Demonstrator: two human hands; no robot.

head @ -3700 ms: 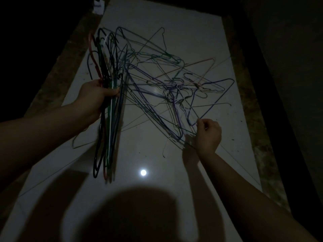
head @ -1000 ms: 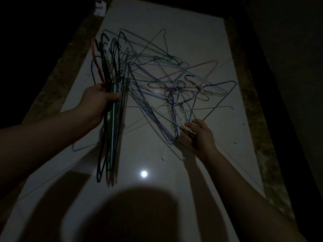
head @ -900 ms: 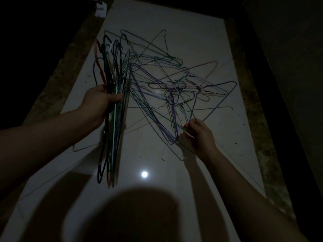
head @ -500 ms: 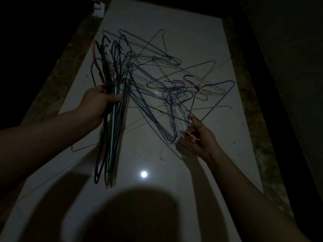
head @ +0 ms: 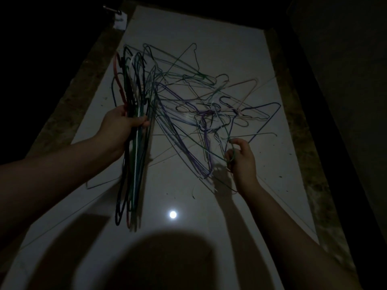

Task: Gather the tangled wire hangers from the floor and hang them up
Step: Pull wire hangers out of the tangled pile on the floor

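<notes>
A tangle of thin wire hangers (head: 209, 109) in purple, green, pink and blue lies spread on the pale glossy floor (head: 209, 34). My left hand (head: 120, 127) grips a bundle of several gathered hangers (head: 134, 164), held upright with hooks at the top and bottoms hanging near the floor. My right hand (head: 240, 159) is at the tangle's near right edge, its fingers curled round a green wire hanger (head: 211, 152) that runs back into the pile.
The room is dark. A bright light spot (head: 173, 214) reflects on the floor, with my head's shadow below it. Rough brown borders (head: 83, 80) flank the pale floor, and a dark wall (head: 345, 101) stands at the right. A small white object (head: 120, 21) sits far left.
My right hand has shifted along the pile's near edge, taken hold of a green wire and lifted slightly. The left hand keeps its bundle almost still.
</notes>
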